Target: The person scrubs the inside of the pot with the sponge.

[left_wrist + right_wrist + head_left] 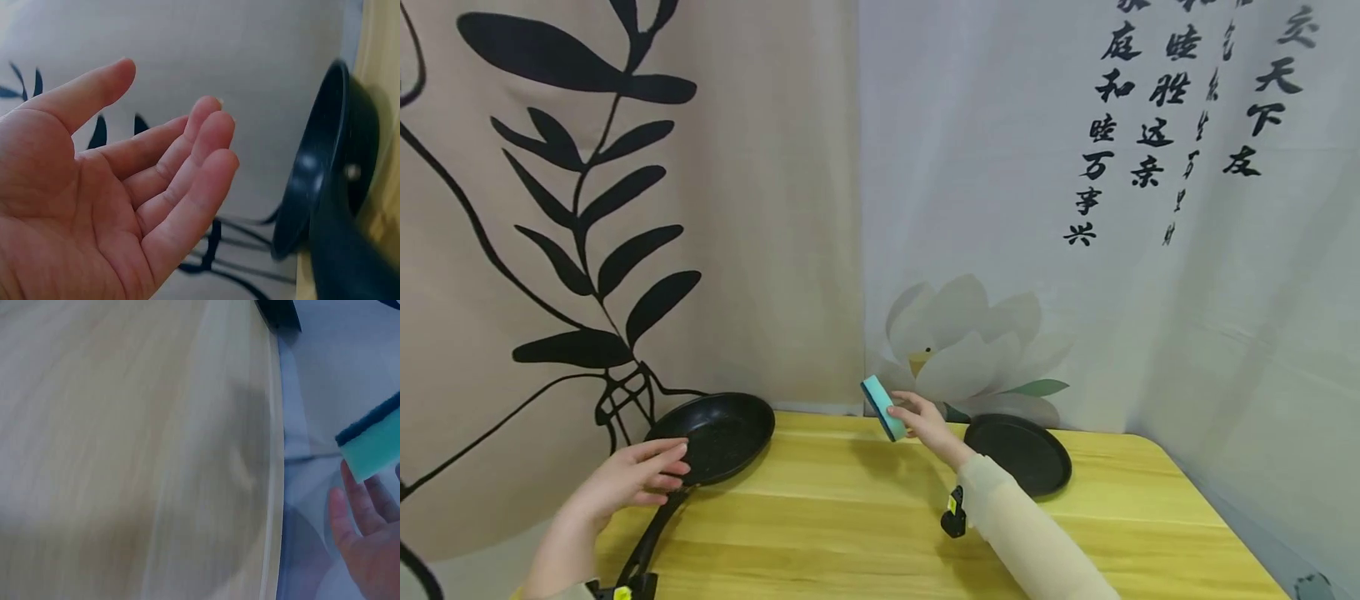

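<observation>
The right hand (925,425) pinches a teal sponge (882,407) and holds it in the air above the table (850,517) – between the frying pan (718,433) and a round black plate (1018,454). The left hand (640,475) is released, fingers straight, just beside the pan's rim near its handle (651,533)

left hand (640,477): bare, no ring or glove
left wrist: small black device with a yellow sticker, bottom left of the head view
right hand (925,423): bare
right arm: pale cream long sleeve; black clip-like device with yellow tag at the cuff
</observation>
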A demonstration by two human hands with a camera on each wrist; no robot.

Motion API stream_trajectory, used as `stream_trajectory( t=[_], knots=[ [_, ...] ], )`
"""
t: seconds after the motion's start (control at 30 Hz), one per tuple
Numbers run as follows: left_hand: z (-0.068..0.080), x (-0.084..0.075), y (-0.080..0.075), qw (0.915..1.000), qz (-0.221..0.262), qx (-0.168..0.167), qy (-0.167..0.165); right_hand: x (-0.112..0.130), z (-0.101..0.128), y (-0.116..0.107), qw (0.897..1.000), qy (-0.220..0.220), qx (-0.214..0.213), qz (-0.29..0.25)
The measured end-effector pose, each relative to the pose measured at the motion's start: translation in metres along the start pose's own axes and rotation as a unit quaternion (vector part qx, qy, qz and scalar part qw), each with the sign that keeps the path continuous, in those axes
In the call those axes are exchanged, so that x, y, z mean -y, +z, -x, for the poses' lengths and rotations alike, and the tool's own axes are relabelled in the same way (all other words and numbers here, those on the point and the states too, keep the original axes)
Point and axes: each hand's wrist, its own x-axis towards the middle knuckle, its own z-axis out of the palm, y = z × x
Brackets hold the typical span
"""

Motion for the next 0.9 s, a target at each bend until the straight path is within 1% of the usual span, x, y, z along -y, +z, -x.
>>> stream_trajectory(
  t=[0.1,0.2,0.33,0.43,0.57,0.7,0.9],
  knots=[
    [0.0,0.011,-0.01,1.0,0.004,0.002,-0.008,0.001,-0.003,0.009,1.0,-0.005,0.011,0.011],
    [0.0,0.022,-0.017,0.9996,0.016,0.005,-0.022,0.002,-0.007,0.019,0.999,-0.007,0.022,0.026],
    [-0.002,0.035,-0.021,0.9985,0.035,0.016,-0.04,0.007,-0.01,0.032,0.999,-0.011,0.035,0.026],
    [-0.003,0.041,-0.021,0.9975,0.039,0.026,-0.053,0.011,-0.011,0.041,0.998,-0.016,0.048,0.022],
    [-0.004,0.045,-0.021,0.9965,0.025,0.038,-0.07,0.015,-0.012,0.054,0.997,-0.016,0.063,0.031],
    [-0.004,0.049,-0.02,0.9949,0.004,0.05,-0.088,0.017,-0.012,0.065,0.997,-0.019,0.067,0.041],
    [-0.005,0.053,-0.014,0.9911,-0.031,0.065,-0.112,0.022,-0.013,0.078,0.996,-0.027,0.073,0.052]
  ],
)
